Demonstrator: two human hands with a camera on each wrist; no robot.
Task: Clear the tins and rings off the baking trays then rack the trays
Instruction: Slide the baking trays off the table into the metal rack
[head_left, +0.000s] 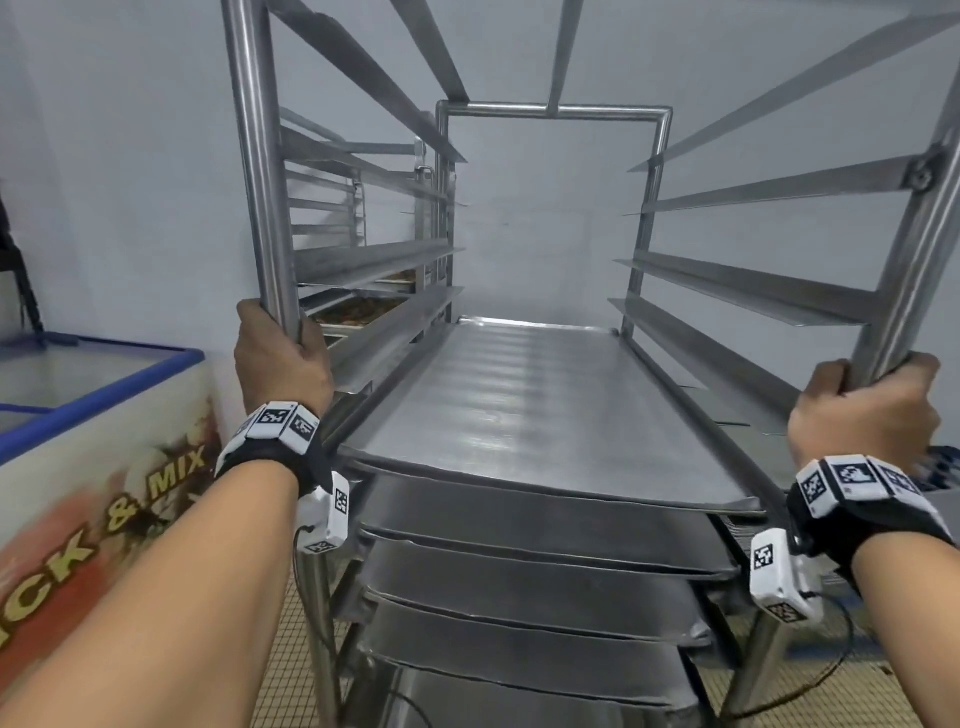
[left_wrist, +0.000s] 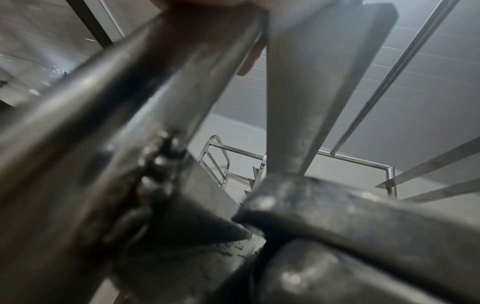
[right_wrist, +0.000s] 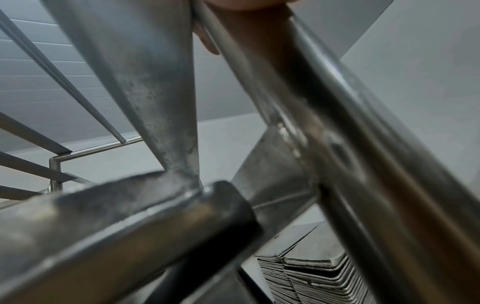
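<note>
A tall steel tray rack (head_left: 550, 110) fills the head view. Several bare metal baking trays sit on its lower runners, the top tray (head_left: 535, 405) lying flat and level with my wrists. My left hand (head_left: 280, 353) grips the rack's front left post (head_left: 260, 171). My right hand (head_left: 867, 410) grips the front right post (head_left: 914, 260). The left wrist view shows a fingertip (left_wrist: 250, 59) curled round the post (left_wrist: 103, 102). In the right wrist view a fingertip (right_wrist: 207, 44) wraps the post (right_wrist: 337, 102). No tins or rings are in view.
A chest freezer (head_left: 98, 426) with a blue-rimmed glass lid stands close on the left. A second rack (head_left: 353, 223) holding a tray of baked goods (head_left: 358, 310) stands behind on the left. A grey wall is behind. A stack of trays (right_wrist: 311, 275) shows at the right.
</note>
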